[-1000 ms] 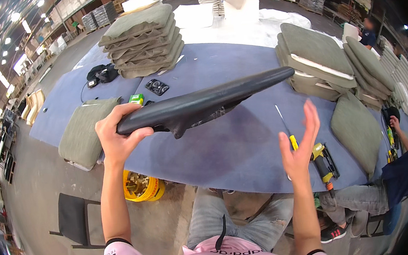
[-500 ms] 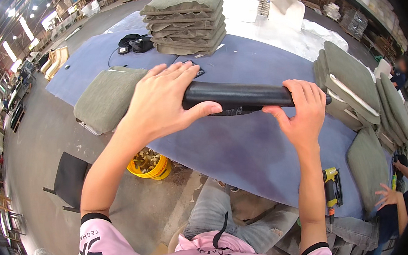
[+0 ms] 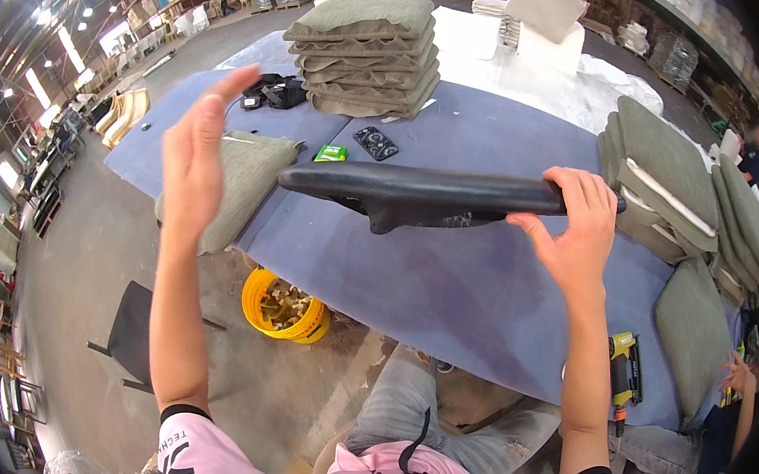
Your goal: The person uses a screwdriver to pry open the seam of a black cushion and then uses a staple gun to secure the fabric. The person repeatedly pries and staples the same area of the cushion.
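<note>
A long black piece with a smooth, leather-like cover, seen nearly edge-on, is held up above the blue-covered table. It looks like an upholstered chair part, with a bulge on its underside. My right hand grips its right end, thumb below and fingers over the top. Raised off its left end, my left hand is open and empty, its fingers stretched out and slightly blurred. Behind that hand lies a grey-green cushion at the table's left edge.
A stack of grey-green cushions stands at the back; more cushions lean at right. A phone and small green box lie mid-table. A nail gun is near right, a yellow bucket below left. Co-workers are beyond.
My left hand has let go of the black piece and moved up and left, uncovering its left end. The right hand keeps its grip. The phone and green box now show.
</note>
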`<state>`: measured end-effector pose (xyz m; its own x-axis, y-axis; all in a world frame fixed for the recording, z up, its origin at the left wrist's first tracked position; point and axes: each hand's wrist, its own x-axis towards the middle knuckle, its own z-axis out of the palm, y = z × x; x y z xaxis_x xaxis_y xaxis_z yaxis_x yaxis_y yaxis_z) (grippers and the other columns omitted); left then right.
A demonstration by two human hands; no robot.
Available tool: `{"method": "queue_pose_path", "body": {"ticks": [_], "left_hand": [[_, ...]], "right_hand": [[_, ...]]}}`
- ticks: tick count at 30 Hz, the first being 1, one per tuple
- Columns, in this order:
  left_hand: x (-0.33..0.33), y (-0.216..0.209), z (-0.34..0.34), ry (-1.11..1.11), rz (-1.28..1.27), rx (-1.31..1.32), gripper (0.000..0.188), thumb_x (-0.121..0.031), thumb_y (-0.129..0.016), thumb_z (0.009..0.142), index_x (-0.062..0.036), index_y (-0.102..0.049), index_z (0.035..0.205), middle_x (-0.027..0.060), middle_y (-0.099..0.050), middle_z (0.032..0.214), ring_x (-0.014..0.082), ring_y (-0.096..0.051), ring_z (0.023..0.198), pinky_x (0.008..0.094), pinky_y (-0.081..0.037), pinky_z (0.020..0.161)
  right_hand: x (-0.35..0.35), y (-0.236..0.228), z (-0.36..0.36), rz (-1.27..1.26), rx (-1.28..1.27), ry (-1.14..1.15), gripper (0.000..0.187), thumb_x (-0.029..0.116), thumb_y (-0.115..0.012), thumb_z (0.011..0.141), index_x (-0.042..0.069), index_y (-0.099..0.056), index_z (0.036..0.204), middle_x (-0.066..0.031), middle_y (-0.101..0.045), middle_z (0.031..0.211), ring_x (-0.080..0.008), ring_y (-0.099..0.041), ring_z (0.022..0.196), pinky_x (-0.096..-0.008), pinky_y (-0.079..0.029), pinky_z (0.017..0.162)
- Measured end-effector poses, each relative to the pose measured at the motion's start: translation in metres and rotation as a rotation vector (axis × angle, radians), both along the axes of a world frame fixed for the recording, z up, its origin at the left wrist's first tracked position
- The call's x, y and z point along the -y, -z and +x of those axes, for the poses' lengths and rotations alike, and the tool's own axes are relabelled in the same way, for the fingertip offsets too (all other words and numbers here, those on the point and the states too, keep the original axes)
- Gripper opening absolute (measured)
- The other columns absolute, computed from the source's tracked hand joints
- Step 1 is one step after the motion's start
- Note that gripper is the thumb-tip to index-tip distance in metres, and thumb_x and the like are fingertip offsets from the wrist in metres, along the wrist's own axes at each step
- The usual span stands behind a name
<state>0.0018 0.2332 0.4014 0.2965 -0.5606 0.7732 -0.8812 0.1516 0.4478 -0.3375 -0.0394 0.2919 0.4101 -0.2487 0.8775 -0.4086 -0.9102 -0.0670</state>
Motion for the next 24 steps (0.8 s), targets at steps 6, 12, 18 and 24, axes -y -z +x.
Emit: {"method": "queue_pose_path", "body": {"ticks": [6,12,18,24], "left_hand": [[0.01,0.022,-0.029,0.103,0.229,0.439,0.043,-0.026,-0.077,0.11,-0.0064,-0.08,0.149,0.016,-0.082,0.147,0.0373,-0.072,0.147,0.0482,-0.053,0.127],[0.049,0.051,-0.038,0.045,0.229,0.533,0.053,-0.04,-0.094,0.094,-0.0103,-0.083,0.137,0.0097,-0.086,0.131,0.034,-0.081,0.124,0.0446,-0.064,0.104],[0.044,0.059,-0.038,-0.12,0.194,0.434,0.054,-0.049,-0.099,0.088,-0.0113,-0.086,0.123,0.0079,-0.089,0.117,0.0318,-0.085,0.106,0.043,-0.067,0.091],[0.009,0.092,0.003,-0.067,0.249,0.34,0.061,-0.04,-0.102,0.082,-0.0066,-0.085,0.131,0.0145,-0.088,0.13,0.0366,-0.083,0.127,0.0449,-0.064,0.106]], "right_hand": [[0.001,0.003,-0.01,0.04,-0.036,0.007,0.071,0.058,-0.102,0.078,0.008,-0.076,0.122,-0.0069,-0.077,0.115,-0.0326,-0.072,0.112,-0.0477,-0.049,0.106],[0.014,0.005,-0.014,0.026,-0.008,0.015,0.072,0.059,-0.101,0.078,0.008,-0.076,0.122,-0.0078,-0.078,0.114,-0.0329,-0.073,0.109,-0.0476,-0.05,0.103],[0.02,0.009,-0.017,0.019,-0.01,0.006,0.074,0.063,-0.099,0.08,0.007,-0.076,0.122,-0.0082,-0.077,0.114,-0.0333,-0.073,0.11,-0.0477,-0.05,0.104],[0.016,0.04,-0.036,-0.037,0.017,0.04,0.079,0.073,-0.092,0.084,0.007,-0.077,0.126,-0.0096,-0.079,0.121,-0.0372,-0.074,0.116,-0.049,-0.05,0.108]]}}
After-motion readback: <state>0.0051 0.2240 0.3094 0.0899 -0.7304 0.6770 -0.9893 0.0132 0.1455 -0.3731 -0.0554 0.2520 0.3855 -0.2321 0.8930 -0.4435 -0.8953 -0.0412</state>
